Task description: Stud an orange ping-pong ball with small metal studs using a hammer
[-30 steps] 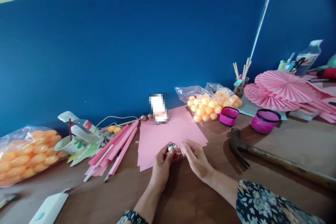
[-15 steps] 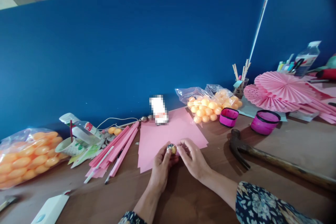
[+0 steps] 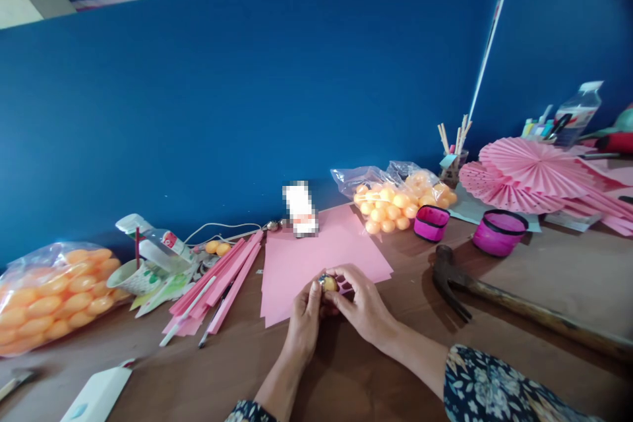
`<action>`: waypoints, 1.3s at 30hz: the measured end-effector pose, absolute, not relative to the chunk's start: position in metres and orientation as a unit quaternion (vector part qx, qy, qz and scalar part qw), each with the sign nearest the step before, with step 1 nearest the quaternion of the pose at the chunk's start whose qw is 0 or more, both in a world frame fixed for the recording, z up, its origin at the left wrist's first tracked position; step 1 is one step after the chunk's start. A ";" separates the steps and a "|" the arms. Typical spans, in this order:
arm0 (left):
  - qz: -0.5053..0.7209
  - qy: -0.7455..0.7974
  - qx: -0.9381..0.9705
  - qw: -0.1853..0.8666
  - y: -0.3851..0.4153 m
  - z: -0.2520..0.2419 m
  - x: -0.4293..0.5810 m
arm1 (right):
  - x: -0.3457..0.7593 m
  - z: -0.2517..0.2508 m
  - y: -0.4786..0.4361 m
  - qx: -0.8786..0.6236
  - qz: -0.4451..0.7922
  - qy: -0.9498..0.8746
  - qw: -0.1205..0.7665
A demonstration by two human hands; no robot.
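Observation:
My left hand (image 3: 302, 316) and my right hand (image 3: 361, 303) meet over the near edge of a pink paper sheet (image 3: 316, 250) on the brown table. Between their fingertips sits a small round ball (image 3: 327, 283), orange with a shiny metallic part. The left fingers pinch it from the left. The right fingers curl round it from the right and above. Both hands are closed on it.
A hammer (image 3: 494, 293) lies to the right. Two magenta cups (image 3: 432, 221) and bags of orange balls (image 3: 395, 198) stand behind. Pink paper fans (image 3: 534, 171) lie far right. Folded pink strips (image 3: 217, 283) and another bag of orange balls (image 3: 49, 297) lie left.
My right hand has moved in from beside the ball and closed its fingers round it. The ball has turned, showing more orange. The left hand stays put.

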State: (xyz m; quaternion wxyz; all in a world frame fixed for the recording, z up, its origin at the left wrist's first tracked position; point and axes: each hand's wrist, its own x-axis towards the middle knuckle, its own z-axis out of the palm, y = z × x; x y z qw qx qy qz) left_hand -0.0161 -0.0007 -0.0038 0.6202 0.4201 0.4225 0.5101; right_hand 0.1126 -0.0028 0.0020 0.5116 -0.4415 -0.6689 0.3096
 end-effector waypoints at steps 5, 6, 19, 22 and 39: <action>0.512 0.432 0.447 0.593 -0.003 0.000 -0.014 | 0.112 0.004 -0.004 -0.445 0.294 -0.674 0.511; 0.513 0.433 0.454 0.586 -0.003 0.000 -0.014 | 0.112 0.004 -0.004 -0.442 0.293 -0.677 0.511; 0.501 0.440 0.464 0.583 -0.001 -0.004 -0.015 | 0.112 0.004 -0.002 -0.418 0.377 -0.638 0.525; 0.505 0.441 0.450 0.589 -0.001 -0.005 -0.014 | 0.111 0.002 0.000 -0.406 0.480 -0.571 0.529; 0.492 0.445 0.458 0.592 -0.001 -0.001 -0.016 | 0.112 0.004 0.002 -0.372 0.610 -0.459 0.528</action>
